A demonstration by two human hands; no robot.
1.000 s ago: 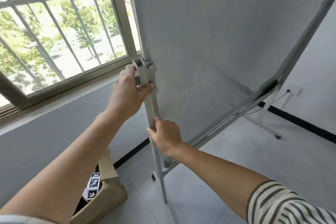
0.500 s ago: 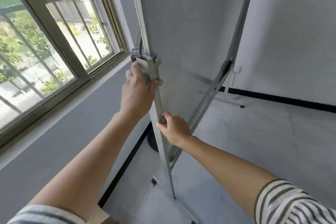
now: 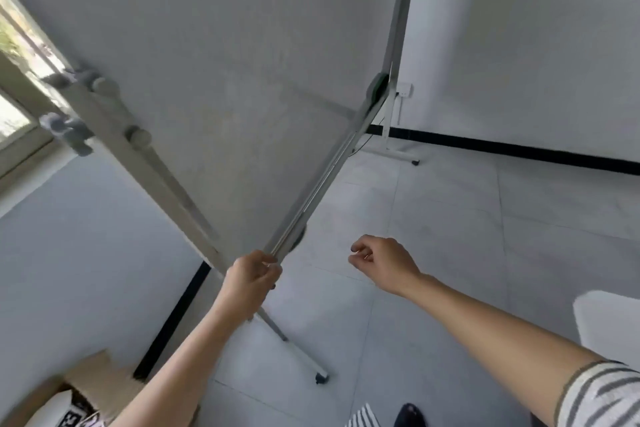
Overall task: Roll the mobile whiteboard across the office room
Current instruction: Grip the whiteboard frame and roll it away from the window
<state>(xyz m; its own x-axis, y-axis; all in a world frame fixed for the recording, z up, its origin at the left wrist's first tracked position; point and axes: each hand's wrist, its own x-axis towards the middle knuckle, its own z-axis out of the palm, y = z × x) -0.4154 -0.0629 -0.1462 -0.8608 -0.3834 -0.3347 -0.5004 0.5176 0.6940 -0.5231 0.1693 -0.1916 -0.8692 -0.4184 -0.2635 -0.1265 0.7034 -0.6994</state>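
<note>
The mobile whiteboard [image 3: 221, 55] fills the upper left of the head view, its grey panel tilted toward me on a metal stand. My left hand [image 3: 251, 279] grips the near lower corner of the frame, where the tray rail meets the side post. Empty, my right hand [image 3: 382, 262] hovers apart from the board to the right, fingers loosely curled. A green eraser [image 3: 377, 83] sits at the far end of the tray rail. One stand foot with a caster [image 3: 320, 377] rests on the floor below my left arm. Another foot [image 3: 414, 160] stands by the far wall.
A window [image 3: 17, 94] lies at the far left, behind the board. An open cardboard box [image 3: 79, 392] sits in the lower left corner. A wall socket [image 3: 403, 89] with a cable is on the far wall. Grey tiled floor [image 3: 450, 218] spreads to the right. My shoe [image 3: 410, 416] shows at the bottom.
Both hands have left the side post. My left hand slid down to the lower corner of the frame and my right hand let go. The view has swung right, away from the window.
</note>
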